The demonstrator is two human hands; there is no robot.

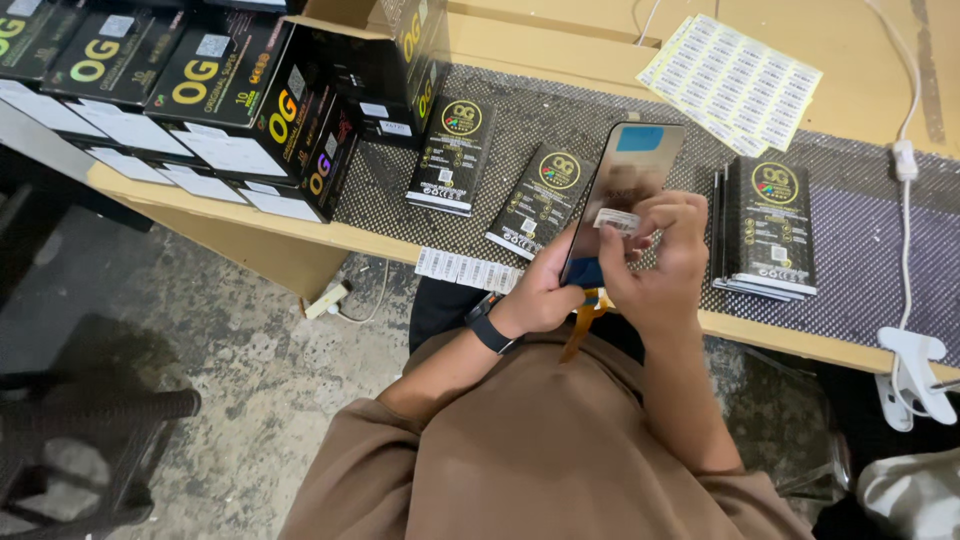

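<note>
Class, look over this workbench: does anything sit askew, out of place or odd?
Yes. A white label strip overhangs the bench's front edge, beside the left hand. The middle black packet lies tilted, unlike the straighter packet beside it. Nothing looks spilled or broken.

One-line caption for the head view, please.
Left hand holds a phone screen panel over the bench while right hand presses a small white sticker onto it.

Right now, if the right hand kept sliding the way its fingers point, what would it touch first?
The right hand points left across the dark screen panel, fingers on a small white sticker. Going on, it would probably meet the left hand gripping the panel's edge, then the black packet behind; depth is unclear.
</note>
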